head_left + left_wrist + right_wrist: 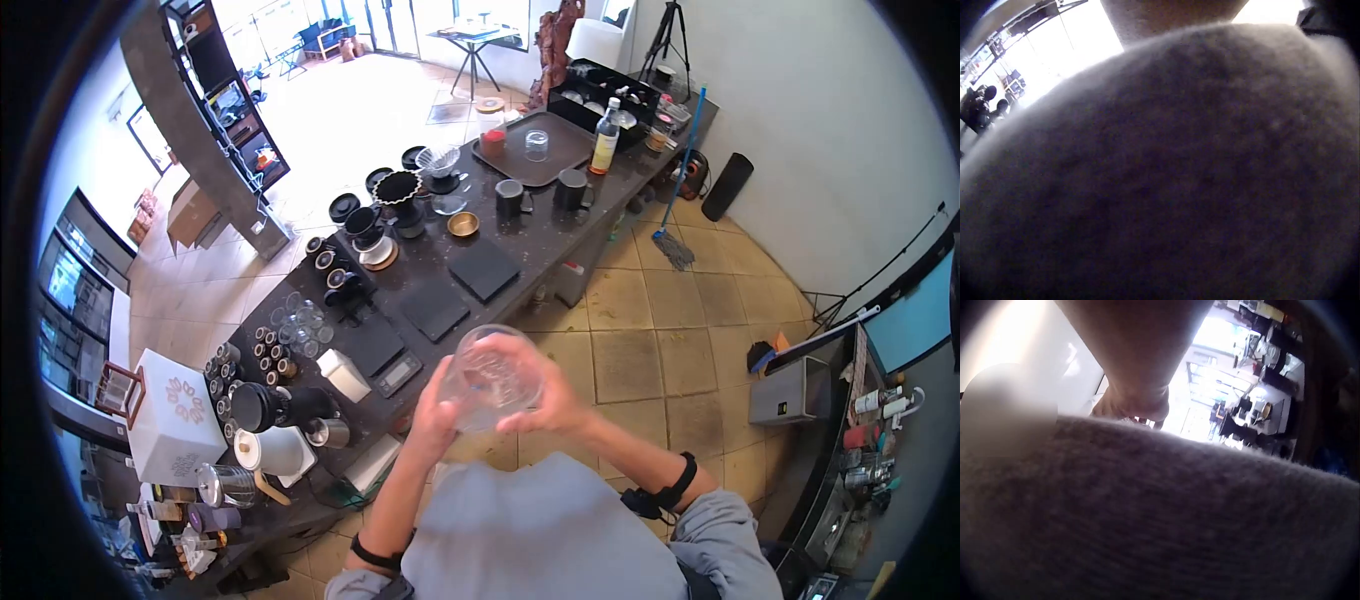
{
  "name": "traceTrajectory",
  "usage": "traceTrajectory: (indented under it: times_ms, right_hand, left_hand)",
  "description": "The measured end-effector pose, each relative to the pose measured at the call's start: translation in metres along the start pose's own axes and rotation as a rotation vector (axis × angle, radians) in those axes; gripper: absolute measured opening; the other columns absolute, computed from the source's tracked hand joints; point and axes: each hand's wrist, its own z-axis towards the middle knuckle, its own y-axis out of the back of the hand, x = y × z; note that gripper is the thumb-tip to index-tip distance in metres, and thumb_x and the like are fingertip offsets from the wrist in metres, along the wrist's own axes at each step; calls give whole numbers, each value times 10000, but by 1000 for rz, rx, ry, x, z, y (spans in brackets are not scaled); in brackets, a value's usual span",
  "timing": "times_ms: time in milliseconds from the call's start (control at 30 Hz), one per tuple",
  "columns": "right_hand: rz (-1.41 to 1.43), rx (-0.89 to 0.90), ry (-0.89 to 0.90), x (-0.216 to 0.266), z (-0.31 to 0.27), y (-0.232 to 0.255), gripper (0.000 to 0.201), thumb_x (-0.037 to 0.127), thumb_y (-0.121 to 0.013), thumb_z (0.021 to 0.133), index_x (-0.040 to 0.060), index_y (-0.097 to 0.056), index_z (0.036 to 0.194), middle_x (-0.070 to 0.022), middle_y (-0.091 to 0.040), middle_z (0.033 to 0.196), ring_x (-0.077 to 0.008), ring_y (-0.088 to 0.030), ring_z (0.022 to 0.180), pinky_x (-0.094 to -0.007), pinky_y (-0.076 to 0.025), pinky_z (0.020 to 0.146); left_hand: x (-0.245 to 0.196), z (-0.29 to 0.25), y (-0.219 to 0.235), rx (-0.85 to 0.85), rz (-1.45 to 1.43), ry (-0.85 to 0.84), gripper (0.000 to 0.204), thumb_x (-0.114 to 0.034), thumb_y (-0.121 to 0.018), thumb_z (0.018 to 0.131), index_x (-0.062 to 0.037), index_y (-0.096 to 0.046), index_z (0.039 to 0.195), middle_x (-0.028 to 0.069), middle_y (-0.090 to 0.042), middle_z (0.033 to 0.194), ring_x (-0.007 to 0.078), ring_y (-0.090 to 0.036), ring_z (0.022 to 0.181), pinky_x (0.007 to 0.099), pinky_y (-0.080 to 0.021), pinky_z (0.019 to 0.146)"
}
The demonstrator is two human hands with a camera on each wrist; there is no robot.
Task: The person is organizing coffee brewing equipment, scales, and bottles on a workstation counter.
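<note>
Both hands hold a clear, round glass vessel (483, 388) in front of the chest, just off the counter's near edge in the head view. My left hand (432, 412) grips its left side, low down. From the right, my right hand (550, 388) curls round it, fingers across the far side and thumb near the bottom. Dark fabric fills most of the left wrist view, with only a strip of forearm (1172, 19) above it. In the right wrist view the right hand (1129, 403) shows beyond the fabric, and the vessel is hidden.
Along the dark counter (540, 255) stand black scales (484, 270), coffee drippers (398, 188), mugs (571, 188), a brass-coloured bowl (463, 224), small glasses (300, 322), a white kettle (270, 452) and a grinder (270, 408). A tray (560, 150) and bottle (605, 140) stand farther off.
</note>
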Motion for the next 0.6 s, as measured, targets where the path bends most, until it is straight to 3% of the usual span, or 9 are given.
traceTrajectory:
  times_ms: [67,100,133,200,233,367,533,600]
  right_hand:
    - [59,-74,31,1,-17,17,914,260,-881,677,26,-396,1415,-101,-444,1418,-217,-450,1300,-373,-369,1084]
    - [118,-142,59,7,-28,33,905,254,-880,677,21,-400,1408,-102,-465,1396,-216,-462,1290,-374,-377,1079]
    - [121,-153,64,9,-37,41,905,254,-880,677,21,-400,1408,-102,-465,1396,-216,-462,1290,-374,-377,1079]
    - [125,-290,33,10,-51,58,894,269,-876,682,7,-406,1396,-114,-504,1353,-214,-479,1275,-375,-388,1070]
    - [109,-352,19,12,-59,64,902,303,-881,675,12,-413,1391,-125,-511,1348,-219,-491,1264,-373,-385,1072]
    - [2,-458,-13,18,-70,92,914,361,-868,697,10,-402,1401,-129,-515,1345,-228,-495,1263,-378,-385,1072]
    - [-119,-635,5,6,-46,137,975,515,-779,776,10,-300,1459,-143,-431,1411,-248,-416,1331,-387,-347,1097]
    - [-103,-642,-12,-14,-30,165,977,533,-761,786,16,-286,1465,-143,-411,1423,-247,-398,1342,-388,-340,1101]
  left_hand:
    - [4,21,-13,177,396,82,940,-625,-676,806,18,-383,1426,101,-442,1407,207,-431,1306,372,-362,1077]
    - [7,33,-30,254,369,137,920,-497,-748,808,22,-350,1455,112,-404,1455,207,-411,1328,370,-325,1114]
    - [13,43,-35,262,373,146,920,-497,-748,808,22,-350,1455,112,-404,1455,207,-411,1328,370,-325,1114]
    - [29,64,-43,425,379,235,886,-316,-812,790,19,-338,1459,107,-412,1447,204,-406,1338,375,-311,1134]
    - [35,71,-54,436,361,273,898,-164,-841,753,16,-321,1463,110,-417,1445,205,-405,1343,383,-304,1148]
    - [64,105,-80,504,394,254,874,-162,-834,756,10,-331,1450,116,-430,1428,206,-412,1338,374,-314,1141]
    - [110,162,-82,415,268,223,816,-223,-838,745,4,-397,1393,79,-483,1348,192,-448,1273,348,-355,1081]
    - [128,194,-73,356,276,140,814,-290,-829,748,5,-413,1383,97,-427,1394,201,-432,1288,358,-347,1086]
